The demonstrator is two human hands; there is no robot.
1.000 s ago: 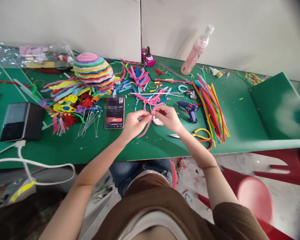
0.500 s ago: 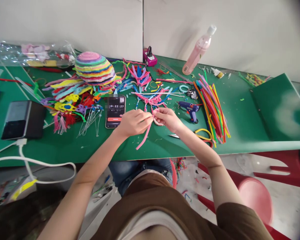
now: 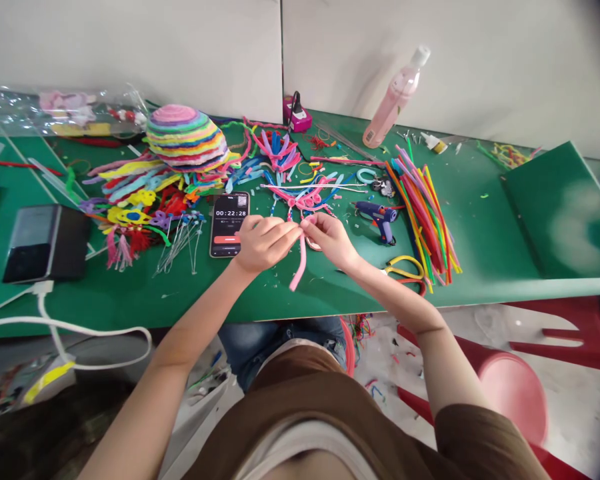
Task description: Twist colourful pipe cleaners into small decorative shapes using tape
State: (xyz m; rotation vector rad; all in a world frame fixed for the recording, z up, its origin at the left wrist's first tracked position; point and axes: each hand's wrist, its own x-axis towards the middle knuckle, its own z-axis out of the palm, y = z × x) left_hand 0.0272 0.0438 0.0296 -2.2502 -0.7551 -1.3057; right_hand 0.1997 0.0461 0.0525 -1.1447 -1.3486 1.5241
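- Nearest on the green worktop (image 3: 330,293), in front of me, the pink fuzzy stem (image 3: 299,267) drops from my fingertips. Its long axis runs mostly near to far; the free end points toward me, leaning slightly left.
- To the right, the scissors (image 3: 405,267) lie with yellow and orange handles pointing right; my forearm covers most of the blades.
- My left hand (image 3: 263,247) is curled, thumb and fingers closed together on the far end of the pink fuzzy stem.
- My right hand (image 3: 333,240) meets it from the other side, thumb and forefinger pinched on the same end; the tip between them is hidden.
- Just left of my left hand lies the phone (image 3: 230,227), its long side running near to far.
- A blue glue gun (image 3: 377,217) lies to the right, and beyond its right side a bundle of coloured stems (image 3: 425,220) stretches near to far.
- Beyond my fingertips sits a pink-and-blue looped piece (image 3: 305,198).
- Farther left is a striped dome (image 3: 187,140); at the far right, a tilted-looking bottle (image 3: 394,100) of pink liquid.
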